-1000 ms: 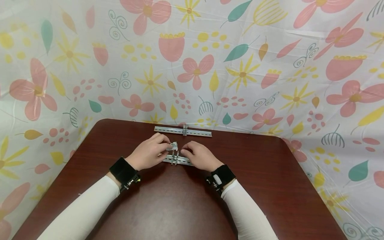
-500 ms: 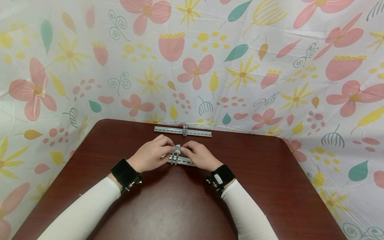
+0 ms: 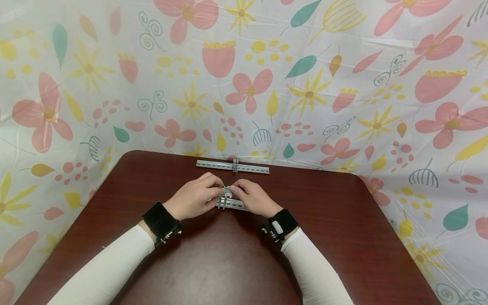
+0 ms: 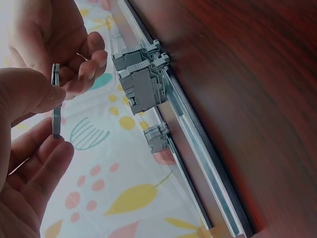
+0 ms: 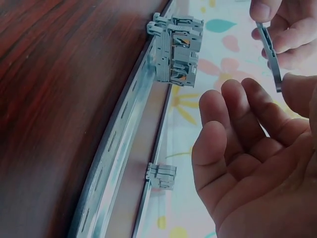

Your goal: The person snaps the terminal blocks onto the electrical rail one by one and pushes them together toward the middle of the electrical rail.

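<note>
My left hand (image 3: pixel 194 196) pinches a thin grey DIN-rail terminal block (image 4: pixel 56 101) between thumb and fingers, above the near rail. Beside it is my right hand (image 3: pixel 256 198); its thumb (image 5: pixel 299 94) reaches the lower end of the terminal block, apparently touching it, while the other fingers bend loosely around nothing. Below both hands lies a slotted metal DIN rail (image 3: pixel 236 204), partly covered by them in the head view. Grey terminal blocks (image 5: pixel 178 52) stand clipped on this rail, with a small gap between them in the left wrist view (image 4: pixel 141 84).
Farther back on the dark red-brown table (image 3: pixel 328 237) lies a second DIN rail (image 3: pixel 251 169), carrying a small group of grey blocks (image 3: pixel 235 165). A flower-patterned cloth (image 3: pixel 305 106) hangs behind the table's back edge.
My left hand has brought the terminal block slightly right and down, closer to the near rail. The right hand, apart from the block earlier, now meets it with its thumb.
</note>
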Demonstrator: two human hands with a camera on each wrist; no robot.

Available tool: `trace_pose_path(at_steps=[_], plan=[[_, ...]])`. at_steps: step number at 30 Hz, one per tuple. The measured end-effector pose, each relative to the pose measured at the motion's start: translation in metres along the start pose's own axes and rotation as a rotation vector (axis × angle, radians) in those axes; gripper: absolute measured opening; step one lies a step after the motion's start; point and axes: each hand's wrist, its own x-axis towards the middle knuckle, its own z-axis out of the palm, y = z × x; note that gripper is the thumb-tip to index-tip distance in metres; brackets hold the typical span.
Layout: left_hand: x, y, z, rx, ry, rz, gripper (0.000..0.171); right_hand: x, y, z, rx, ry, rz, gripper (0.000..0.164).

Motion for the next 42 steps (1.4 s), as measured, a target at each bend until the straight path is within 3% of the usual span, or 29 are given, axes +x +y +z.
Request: trace_pose_path(at_steps=[13, 19, 25, 30, 38, 42], plan=[[0.0011, 0.0012, 0.0011, 0.009, 0.002, 0.002, 0.027, -0.0006, -0.0016, 0.0012, 0.071, -0.014, 0.005, 0.027], [0.0019, 0.0004, -0.0013, 0.051, 0.038, -0.033, 0.030, -0.0005, 0.0006, -0.0010, 0.138, 0.022, 0.047, 0.029], [0.0016, -0.0007, -0.0027, 0.118, 0.060, -0.079, 0.041, 0.0000, 0.0011, -0.0027, 0.351, 0.053, 0.129, 0.035], [0.0024, -0.0019, -0.0032, 0.162, 0.091, -0.055, 0.043, 0.0012, -0.0004, -0.0031, 0.574, 0.041, 0.159, 0.034], [0.0042, -0.0011, -0.0044, 0.174, 0.132, 0.006, 0.028, 0.0009, -0.0051, -0.0014, 0.689, 0.012, 0.130, 0.032], [0.0045, -0.0010, -0.0041, 0.174, 0.145, 0.018, 0.021, 0.0010, -0.0067, -0.0004, 0.696, 0.000, 0.132, 0.031]])
